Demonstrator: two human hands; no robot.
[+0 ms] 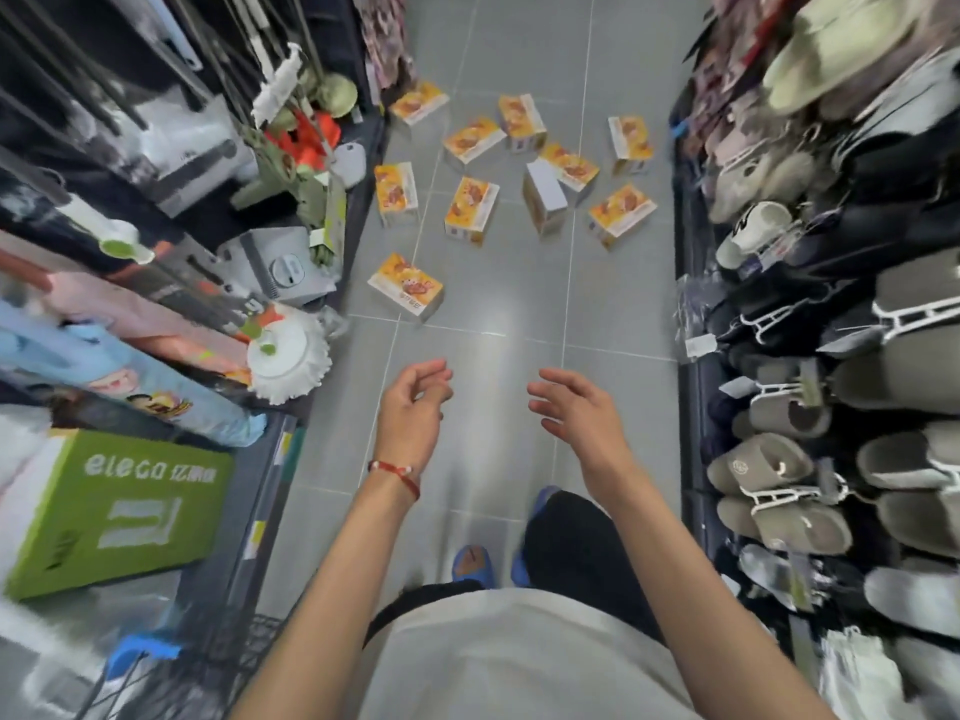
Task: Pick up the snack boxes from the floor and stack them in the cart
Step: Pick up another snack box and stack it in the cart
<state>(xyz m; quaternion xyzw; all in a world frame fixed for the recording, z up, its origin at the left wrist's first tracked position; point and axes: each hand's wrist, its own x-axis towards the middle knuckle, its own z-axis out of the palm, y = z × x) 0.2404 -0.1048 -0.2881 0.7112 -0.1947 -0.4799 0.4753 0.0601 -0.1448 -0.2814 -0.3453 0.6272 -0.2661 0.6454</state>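
Left hand (410, 407), right hand (576, 413), strewn snack boxes (470, 210)

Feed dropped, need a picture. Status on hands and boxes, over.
Left hand, right hand open, empty. Ten boxes on floor ahead, none lifted. Nearest box front left, bare floor before it.

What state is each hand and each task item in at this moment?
left hand: empty, fingers loosely curled, over the floor.
right hand: empty, fingers relaxed, over the floor.
snack boxes: scattered on the floor, untouched.
nearest snack box: lying flat, printed face up.
cart: only a blurred corner shows; contents cannot be told.
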